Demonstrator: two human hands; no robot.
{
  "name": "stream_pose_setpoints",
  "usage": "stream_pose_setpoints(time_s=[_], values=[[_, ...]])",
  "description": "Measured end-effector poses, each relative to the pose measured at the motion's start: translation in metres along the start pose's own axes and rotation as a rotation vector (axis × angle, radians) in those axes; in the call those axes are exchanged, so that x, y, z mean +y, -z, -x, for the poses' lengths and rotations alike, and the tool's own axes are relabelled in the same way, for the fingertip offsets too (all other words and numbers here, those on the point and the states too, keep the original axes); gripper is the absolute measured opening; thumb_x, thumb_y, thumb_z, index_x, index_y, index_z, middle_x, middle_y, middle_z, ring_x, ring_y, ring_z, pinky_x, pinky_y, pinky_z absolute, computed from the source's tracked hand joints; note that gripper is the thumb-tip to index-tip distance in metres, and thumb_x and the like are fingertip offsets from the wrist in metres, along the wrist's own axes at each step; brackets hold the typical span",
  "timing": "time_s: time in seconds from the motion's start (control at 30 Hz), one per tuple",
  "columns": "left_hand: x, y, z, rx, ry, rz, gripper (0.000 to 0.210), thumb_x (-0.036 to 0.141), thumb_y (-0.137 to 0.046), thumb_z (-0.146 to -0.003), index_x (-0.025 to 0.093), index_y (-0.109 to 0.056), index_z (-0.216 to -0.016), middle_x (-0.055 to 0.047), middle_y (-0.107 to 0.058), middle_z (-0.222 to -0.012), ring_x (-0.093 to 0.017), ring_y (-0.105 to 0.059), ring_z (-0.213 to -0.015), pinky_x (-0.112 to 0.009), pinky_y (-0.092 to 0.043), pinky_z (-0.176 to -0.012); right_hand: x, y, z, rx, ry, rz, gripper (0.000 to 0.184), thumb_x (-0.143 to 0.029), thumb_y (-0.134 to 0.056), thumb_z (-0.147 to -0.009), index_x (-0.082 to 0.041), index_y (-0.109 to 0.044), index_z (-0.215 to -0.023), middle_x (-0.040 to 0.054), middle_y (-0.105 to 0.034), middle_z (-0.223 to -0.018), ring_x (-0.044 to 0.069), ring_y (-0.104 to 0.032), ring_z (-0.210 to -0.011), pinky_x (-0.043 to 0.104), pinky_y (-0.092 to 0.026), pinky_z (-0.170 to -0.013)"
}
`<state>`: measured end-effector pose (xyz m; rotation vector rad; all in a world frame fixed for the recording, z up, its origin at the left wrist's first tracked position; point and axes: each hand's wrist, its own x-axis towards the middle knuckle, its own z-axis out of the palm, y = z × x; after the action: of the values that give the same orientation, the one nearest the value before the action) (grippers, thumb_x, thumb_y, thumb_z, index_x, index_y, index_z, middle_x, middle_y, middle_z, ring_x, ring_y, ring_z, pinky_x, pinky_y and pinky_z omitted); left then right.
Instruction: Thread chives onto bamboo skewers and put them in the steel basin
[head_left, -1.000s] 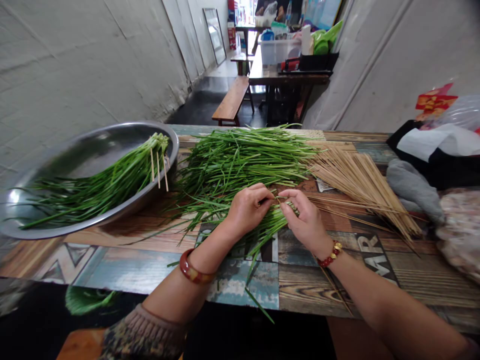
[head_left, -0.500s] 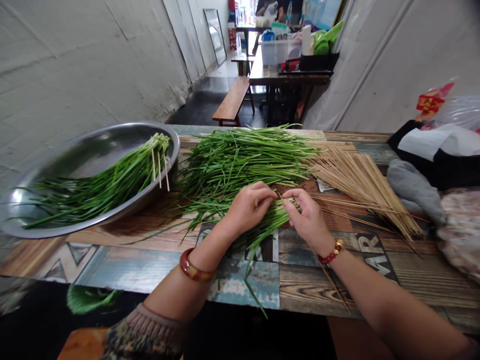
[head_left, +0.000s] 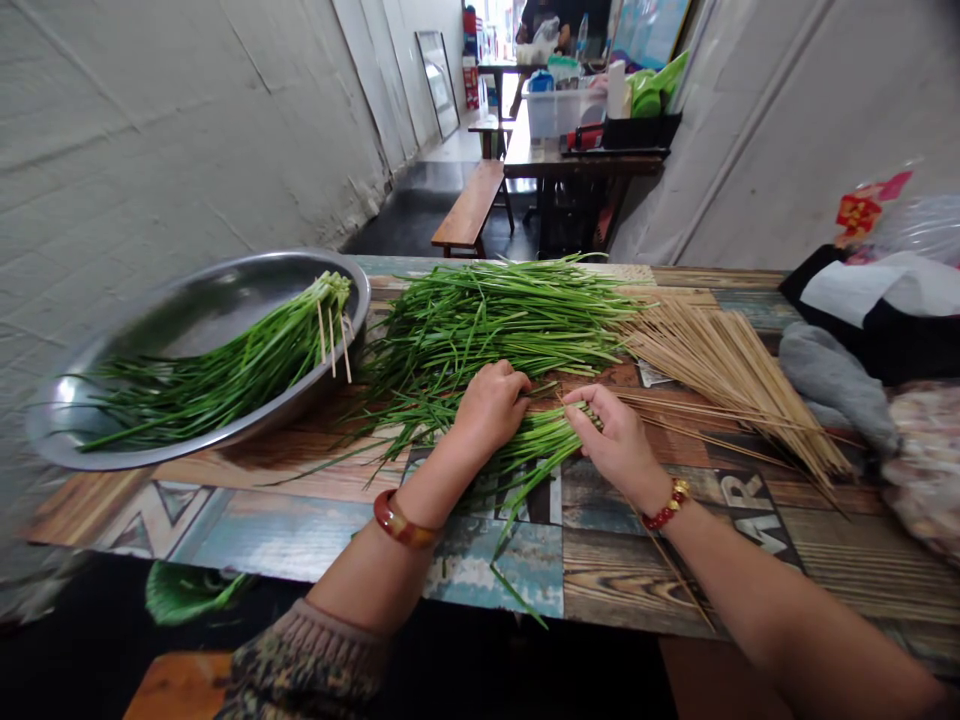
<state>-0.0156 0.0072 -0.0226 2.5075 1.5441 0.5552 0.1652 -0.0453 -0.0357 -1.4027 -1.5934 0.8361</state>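
My right hand (head_left: 611, 430) is closed at the stem ends of a small bunch of garlic chives (head_left: 544, 440); a thin bamboo skewer shows by its fingertips. My left hand (head_left: 489, 408) lies to the left, over the bunch's leaves, its fingers curled in at garlic chives; its fingertips are partly hidden. Behind both hands spreads a large pile of garlic chives (head_left: 502, 310). Many loose bamboo skewers (head_left: 720, 370) fan out to the right of it. At left, a metal basin (head_left: 202, 270) holds chives threaded on skewers (head_left: 247, 350), whose ends poke over the rim.
The patchwork wooden table (head_left: 480, 560) has a grey cloth-like bundle (head_left: 829, 380), a black tray (head_left: 862, 325) and a plastic bag (head_left: 926, 460) at right. Below the front edge is a green leaf (head_left: 184, 595). Beyond stand a bench (head_left: 472, 205), a tub (head_left: 562, 110) and a person (head_left: 574, 25).
My left hand has drawn away to the left from the stem ends, opening a gap between the hands. My right hand stays on the bunch. The view has shifted slightly.
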Motion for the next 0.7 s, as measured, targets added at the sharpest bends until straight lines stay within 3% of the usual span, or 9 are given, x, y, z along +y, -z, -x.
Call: stream_pose_setpoints(time_s=[0.2,0.3,0.4,0.5,0.7], values=[[0.004,0.004,0.0,-0.003,0.034,-0.047,0.01,0.014,-0.056,-0.081,0.017,-0.065,-0.077,-0.009,-0.059,-0.085,-0.022,-0.056,-0.084,-0.035,-0.045,-0.076,0.002,-0.001,0.0,0.001,0.017,-0.017,0.023,-0.038,-0.052,-0.088,-0.018,-0.059,-0.097,0.0041,-0.065,-0.082,0.013,-0.059,-0.061,0.023,-0.047,-0.05],[0.005,0.007,0.0,0.073,-0.007,-0.014,0.01,0.013,-0.054,-0.081,0.017,-0.061,-0.075,-0.008,-0.059,-0.086,-0.02,-0.055,-0.083,-0.032,-0.043,-0.075,0.002,0.0,0.0,0.009,0.018,-0.01,0.024,-0.039,-0.051,-0.089,-0.018,-0.059,-0.098,0.005,-0.065,-0.086,0.013,-0.059,-0.062,0.024,-0.048,-0.051],[0.006,0.008,0.001,0.163,-0.017,0.148,0.008,0.013,-0.052,-0.082,0.017,-0.058,-0.078,-0.004,-0.058,-0.079,-0.016,-0.053,-0.074,-0.028,-0.042,-0.067,0.0,0.0,0.001,0.035,0.021,-0.013,0.024,-0.038,-0.051,-0.09,-0.018,-0.059,-0.099,0.0055,-0.065,-0.091,0.012,-0.058,-0.062,0.023,-0.048,-0.051],[0.007,0.006,0.002,0.164,-0.01,0.37,0.009,0.012,-0.052,-0.081,0.016,-0.059,-0.085,0.0,-0.059,-0.072,-0.012,-0.052,-0.064,-0.024,-0.04,-0.061,-0.002,0.001,0.001,0.047,0.024,-0.025,0.023,-0.037,-0.051,-0.09,-0.018,-0.059,-0.1,0.0058,-0.065,-0.093,0.013,-0.059,-0.064,0.023,-0.049,-0.051],[0.011,0.008,0.003,0.16,-0.055,0.525,0.013,0.019,-0.056,-0.084,0.016,-0.069,-0.086,-0.003,-0.071,-0.082,-0.014,-0.063,-0.075,-0.023,-0.045,-0.069,-0.005,0.003,0.003,0.018,0.023,-0.039,0.029,-0.037,-0.05,-0.09,-0.018,-0.064,-0.107,0.0043,-0.067,-0.086,0.012,-0.058,-0.061,0.023,-0.05,-0.052]])
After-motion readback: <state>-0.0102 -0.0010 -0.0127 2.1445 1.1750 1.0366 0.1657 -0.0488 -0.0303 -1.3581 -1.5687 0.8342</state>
